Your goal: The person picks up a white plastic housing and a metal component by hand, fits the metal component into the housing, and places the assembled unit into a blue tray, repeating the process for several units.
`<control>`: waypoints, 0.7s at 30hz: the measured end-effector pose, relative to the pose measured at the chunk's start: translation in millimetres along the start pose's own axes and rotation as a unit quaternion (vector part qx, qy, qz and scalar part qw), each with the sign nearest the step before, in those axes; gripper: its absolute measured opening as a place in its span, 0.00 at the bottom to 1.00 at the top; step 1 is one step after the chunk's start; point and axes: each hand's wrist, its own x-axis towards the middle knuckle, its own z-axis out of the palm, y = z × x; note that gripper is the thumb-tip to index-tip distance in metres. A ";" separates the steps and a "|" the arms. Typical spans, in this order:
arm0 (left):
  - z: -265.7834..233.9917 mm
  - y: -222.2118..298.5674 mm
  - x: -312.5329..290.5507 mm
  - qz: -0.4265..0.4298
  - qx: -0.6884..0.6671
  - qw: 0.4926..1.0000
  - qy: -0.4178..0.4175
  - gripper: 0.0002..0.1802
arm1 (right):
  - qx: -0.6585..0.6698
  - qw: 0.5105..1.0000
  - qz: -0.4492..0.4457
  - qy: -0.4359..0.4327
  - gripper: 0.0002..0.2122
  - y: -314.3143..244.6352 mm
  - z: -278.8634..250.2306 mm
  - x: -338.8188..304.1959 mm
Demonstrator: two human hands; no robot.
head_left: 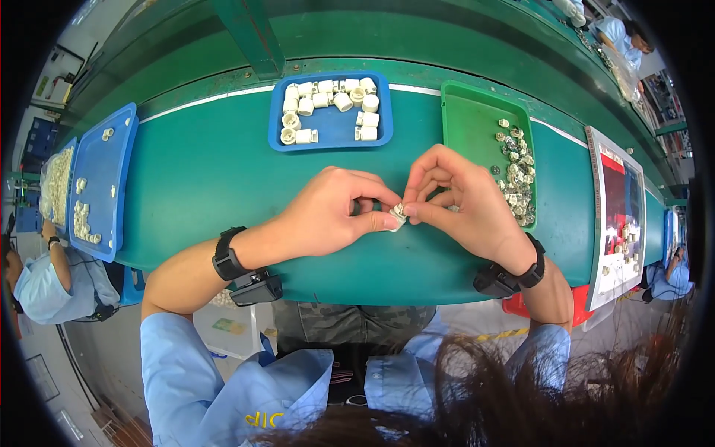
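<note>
A small white lamp-socket part [398, 217] with what looks like a bit of metal on it is held above the middle of the green tabletop [223, 171]. My left hand [324, 212] pinches it from the left between thumb and forefinger. From the other side, the thumb and forefinger of my right hand [469, 197] close on the part's upper right edge. The fingertips hide much of it. Beyond my hands, white cylindrical lamp sockets [322, 99] line the sides of a blue tray [328, 142].
To the right, a green tray [469, 119] carries many small white-and-metal parts [518, 164]. A white-framed board [596, 223] with more pieces stands farther right. On the left, another blue tray [104, 179] holds small white pieces. A co-worker [59, 276] sits at the left.
</note>
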 end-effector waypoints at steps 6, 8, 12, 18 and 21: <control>0.6 -0.8 -1.1 -0.080 -0.119 0.989 0.041 0.13 | -0.225 0.932 -0.269 0.091 0.21 3.4 12.1 -6.0; 5.6 -1.1 -1.1 -0.071 -0.146 0.985 0.054 0.13 | -0.352 0.869 -0.327 0.116 0.24 1.2 14.1 -7.6; 2.2 3.8 -4.1 -0.076 -0.132 0.988 0.036 0.13 | -0.346 0.865 -0.343 0.119 0.22 6.6 16.0 -3.5; 4.1 -2.6 -4.9 -0.068 -0.140 0.988 0.018 0.12 | -0.335 0.861 -0.358 0.135 0.21 6.4 20.4 -4.0; 6.3 -4.6 -5.2 -0.063 -0.181 0.980 0.047 0.11 | -0.324 0.865 -0.352 0.152 0.20 7.1 23.4 -4.6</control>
